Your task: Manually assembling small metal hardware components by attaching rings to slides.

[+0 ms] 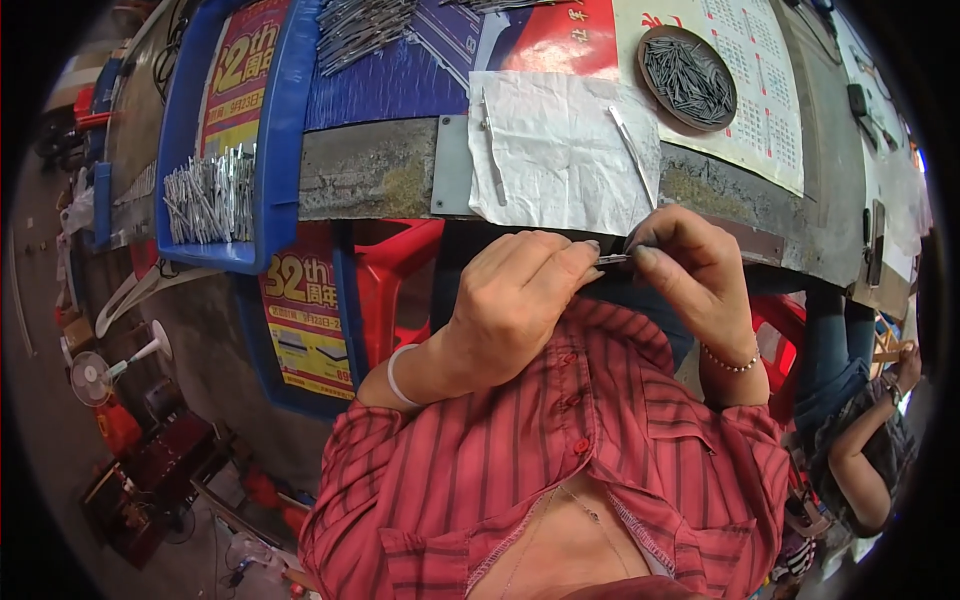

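Note:
In front of my chest, at the table's front edge, my two hands meet over a slim silver metal piece (612, 259). My left hand (515, 305) is closed, pinching the piece's left end between thumb and fingers. My right hand (695, 268) pinches at its other end; the fingertips hide part of it. Just beyond my hands lies a creased white paper sheet (565, 165). On it rest a slim metal piece (491, 145) at the left and another bright metal strip (632, 152) at the right.
A round brown bowl (645, 75) holds many dark slender pieces. At left, a blue tray (280, 150) contains bundled silver pieces (212, 195). More metal pieces (365, 30) lie at the back. Red stools (385, 275) stand below the table; another person's arm (860, 465) is at right.

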`<state>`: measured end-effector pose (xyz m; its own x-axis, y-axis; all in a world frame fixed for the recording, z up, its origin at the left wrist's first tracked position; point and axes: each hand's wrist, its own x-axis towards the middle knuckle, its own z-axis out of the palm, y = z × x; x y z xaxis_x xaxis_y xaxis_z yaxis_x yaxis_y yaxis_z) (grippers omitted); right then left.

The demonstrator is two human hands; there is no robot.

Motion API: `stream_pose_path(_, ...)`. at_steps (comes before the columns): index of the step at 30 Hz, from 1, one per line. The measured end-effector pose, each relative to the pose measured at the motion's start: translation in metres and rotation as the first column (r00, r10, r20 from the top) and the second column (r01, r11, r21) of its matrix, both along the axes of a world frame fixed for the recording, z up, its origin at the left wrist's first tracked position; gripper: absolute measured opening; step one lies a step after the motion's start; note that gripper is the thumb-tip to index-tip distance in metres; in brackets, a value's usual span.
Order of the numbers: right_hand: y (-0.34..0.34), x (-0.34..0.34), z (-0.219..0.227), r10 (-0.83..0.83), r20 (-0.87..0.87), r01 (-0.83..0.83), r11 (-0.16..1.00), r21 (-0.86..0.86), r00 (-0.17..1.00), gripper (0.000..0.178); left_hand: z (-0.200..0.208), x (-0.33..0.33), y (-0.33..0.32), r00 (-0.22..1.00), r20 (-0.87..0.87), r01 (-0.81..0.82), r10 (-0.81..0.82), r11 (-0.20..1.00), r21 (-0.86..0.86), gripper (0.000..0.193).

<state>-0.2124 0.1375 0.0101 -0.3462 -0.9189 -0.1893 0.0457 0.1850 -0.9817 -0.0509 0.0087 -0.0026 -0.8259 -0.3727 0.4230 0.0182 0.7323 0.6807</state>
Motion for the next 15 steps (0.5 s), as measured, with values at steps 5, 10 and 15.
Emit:
stream_pose_path(5,-0.0004,0.0014,-0.0043,0.027,-0.208,-0.031,0.999,-0.019,0.978,0.009,-0.0027,0.0007,0.0036,0.999,0.027,-0.016,0.018,0.997,-0.081,0.028)
stream_pose_path(10,-0.0006,0.0017,-0.0043,0.029,-0.243,-0.038,0.999,-0.029,0.970,0.009,-0.0062,-0.0015,0.0040,1.000,0.000,-0.013,0.013,0.988,-0.152,0.025)
stream_pose_path(15,0.0001,0.0024,-0.0054,0.000,-0.143,-0.004,1.000,-0.030,0.990,0.011,-0.0054,-0.0061,0.0037,1.000,-0.011,0.004,-0.006,0.976,-0.219,0.022)
